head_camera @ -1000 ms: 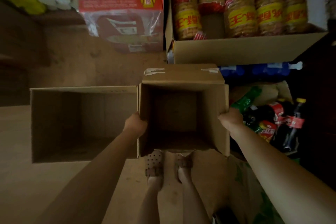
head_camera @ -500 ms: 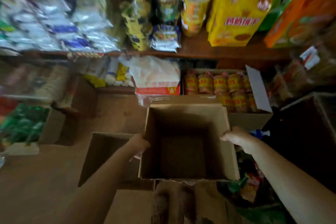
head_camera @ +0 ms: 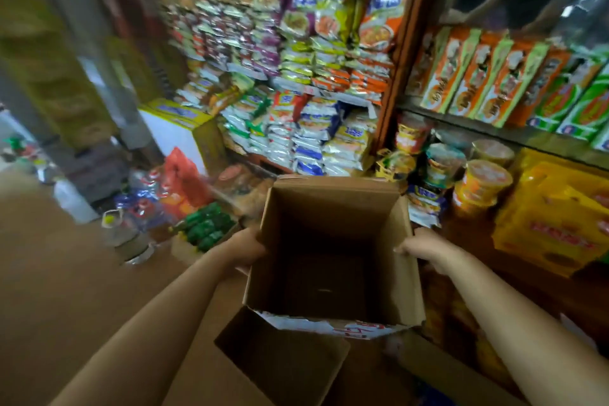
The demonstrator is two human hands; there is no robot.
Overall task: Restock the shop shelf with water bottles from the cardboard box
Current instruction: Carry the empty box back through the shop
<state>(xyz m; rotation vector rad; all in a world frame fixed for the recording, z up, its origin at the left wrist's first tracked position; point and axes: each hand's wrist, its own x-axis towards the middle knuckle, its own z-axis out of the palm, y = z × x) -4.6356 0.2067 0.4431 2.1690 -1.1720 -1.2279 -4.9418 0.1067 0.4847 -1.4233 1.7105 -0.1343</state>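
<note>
Since half a second ago we have lifted the cardboard box (head_camera: 333, 254) higher and turned toward the snack shelves (head_camera: 296, 82), which now fill the view beyond our hands.

From the head camera, our left hand (head_camera: 245, 245) is closed on the box's left wall and our right hand (head_camera: 425, 245) grips the right wall near the rim, so the box hangs between them. Its inside looks empty; we see no water bottles. Below the left hand sits a second open box (head_camera: 280, 362). We judge the held box light but floppy, so opposite walls near the rim are the sensible hold.
</note>
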